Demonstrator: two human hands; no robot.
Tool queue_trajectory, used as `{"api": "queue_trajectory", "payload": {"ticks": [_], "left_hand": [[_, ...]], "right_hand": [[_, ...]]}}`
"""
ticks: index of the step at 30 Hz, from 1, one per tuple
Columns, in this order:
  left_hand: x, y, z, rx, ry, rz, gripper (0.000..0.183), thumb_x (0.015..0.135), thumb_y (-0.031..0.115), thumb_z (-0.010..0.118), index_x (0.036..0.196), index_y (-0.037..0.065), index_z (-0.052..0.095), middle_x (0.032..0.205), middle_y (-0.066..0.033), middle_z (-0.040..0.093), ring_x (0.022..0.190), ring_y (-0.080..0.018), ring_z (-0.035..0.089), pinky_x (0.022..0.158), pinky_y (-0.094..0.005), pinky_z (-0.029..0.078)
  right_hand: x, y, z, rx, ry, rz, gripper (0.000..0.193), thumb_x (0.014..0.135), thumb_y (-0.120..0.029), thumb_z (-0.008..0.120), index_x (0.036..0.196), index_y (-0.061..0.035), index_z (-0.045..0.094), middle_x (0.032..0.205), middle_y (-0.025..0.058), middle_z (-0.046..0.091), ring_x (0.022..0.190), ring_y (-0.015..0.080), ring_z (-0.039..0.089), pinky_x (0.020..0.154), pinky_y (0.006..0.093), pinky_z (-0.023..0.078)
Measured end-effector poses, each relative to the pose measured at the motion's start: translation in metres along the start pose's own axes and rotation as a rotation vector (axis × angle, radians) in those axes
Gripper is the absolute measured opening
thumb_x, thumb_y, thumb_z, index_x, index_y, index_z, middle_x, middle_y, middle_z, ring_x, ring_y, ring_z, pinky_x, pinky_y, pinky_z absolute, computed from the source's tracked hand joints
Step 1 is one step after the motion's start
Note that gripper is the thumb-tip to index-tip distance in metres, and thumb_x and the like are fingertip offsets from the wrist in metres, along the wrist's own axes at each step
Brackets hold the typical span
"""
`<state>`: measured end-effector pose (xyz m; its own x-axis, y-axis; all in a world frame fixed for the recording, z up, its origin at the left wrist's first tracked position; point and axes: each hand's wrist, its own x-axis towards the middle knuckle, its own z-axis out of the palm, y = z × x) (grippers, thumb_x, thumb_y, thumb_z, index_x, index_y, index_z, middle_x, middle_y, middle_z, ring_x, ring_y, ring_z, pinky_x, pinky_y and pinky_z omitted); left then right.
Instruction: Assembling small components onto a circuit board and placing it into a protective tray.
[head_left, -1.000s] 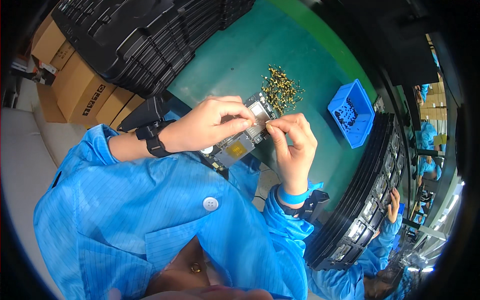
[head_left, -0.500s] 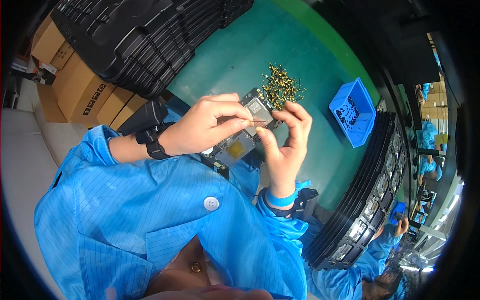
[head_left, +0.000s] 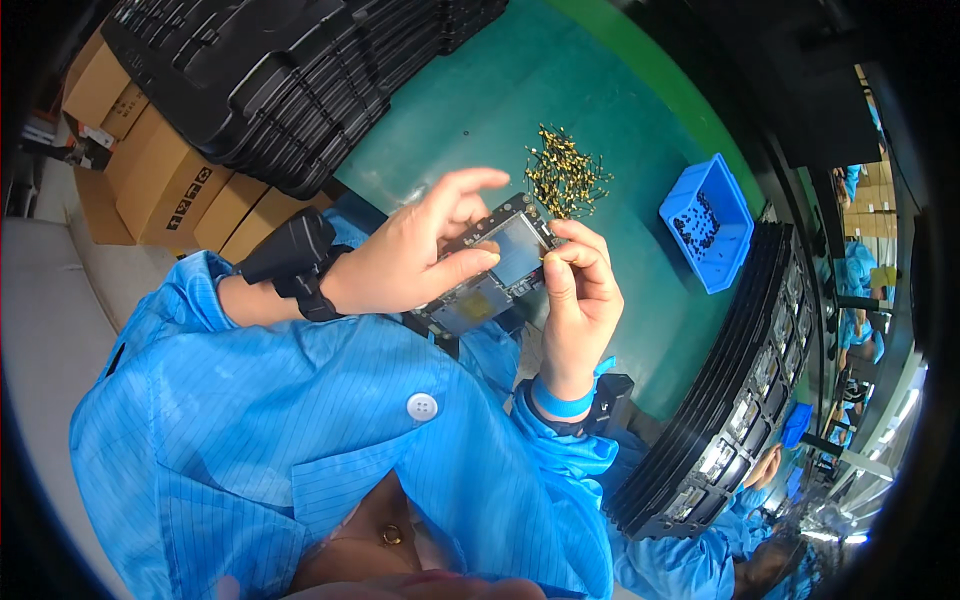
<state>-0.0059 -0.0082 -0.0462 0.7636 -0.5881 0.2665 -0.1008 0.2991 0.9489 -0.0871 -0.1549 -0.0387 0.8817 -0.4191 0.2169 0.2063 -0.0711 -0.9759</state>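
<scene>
A dark circuit board [head_left: 518,252] with a silvery shield plate and a yellowish square patch is held slantwise over the near edge of the bench. My left hand [head_left: 395,262] grips its left side, thumb on the face and index finger stretched past the edge. At the board's right edge, my right hand [head_left: 582,290] is closed in a pinch of thumb and index finger. Whatever sits in that pinch is too small to make out. Just beyond the board lies a loose pile of short black leads with gold-coloured ends [head_left: 566,172].
On the green bench top [head_left: 450,110], a blue bin [head_left: 738,262] holds small black parts. Black trays [head_left: 290,110] are stacked at the left, and more trays with parts [head_left: 720,400] at the right. Cardboard boxes [head_left: 160,170] stand far left. A co-worker's hand [head_left: 765,465] shows lower right.
My hands have parted from a shared pinch on a thin dark strand over the board. The right pinch is now at the board's right edge; my left thumb rests on the board, which has tilted.
</scene>
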Motion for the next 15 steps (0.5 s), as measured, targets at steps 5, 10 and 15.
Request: {"api": "queue_trajectory", "payload": {"ticks": [5,10,15], "left_hand": [[0.011,0.013,-0.012,0.289,-0.349,-0.226,0.025,0.082,0.010,0.061,0.103,0.000,0.050,0.085,-0.0026,0.056,0.082,-0.0067,0.052,0.070,-0.0221,0.042],[0.015,0.016,-0.012,0.154,-0.340,-0.329,0.024,0.078,0.013,0.066,0.095,0.001,0.055,0.081,-0.0023,0.061,0.075,-0.0045,0.054,0.065,-0.0212,0.044],[0.013,0.021,-0.009,0.160,-0.303,-0.331,0.023,0.076,0.011,0.066,0.095,0.001,0.059,0.082,-0.0031,0.063,0.076,-0.0053,0.056,0.066,-0.0216,0.045]], "right_hand": [[-0.009,0.005,0.011,-0.058,-0.034,0.000,0.002,0.080,0.000,0.059,0.082,-0.0004,0.058,0.103,0.0087,0.056,0.091,0.0140,0.053,0.074,0.0249,0.044],[-0.001,-0.007,0.002,-0.097,-0.105,-0.017,0.002,0.081,-0.001,0.059,0.082,-0.0005,0.058,0.104,0.0095,0.056,0.090,0.0132,0.053,0.070,0.0234,0.045],[-0.002,-0.009,-0.008,-0.231,-0.136,-0.017,0.005,0.079,-0.002,0.060,0.083,-0.0012,0.058,0.104,0.0114,0.057,0.093,0.0182,0.055,0.075,0.0280,0.045]]}}
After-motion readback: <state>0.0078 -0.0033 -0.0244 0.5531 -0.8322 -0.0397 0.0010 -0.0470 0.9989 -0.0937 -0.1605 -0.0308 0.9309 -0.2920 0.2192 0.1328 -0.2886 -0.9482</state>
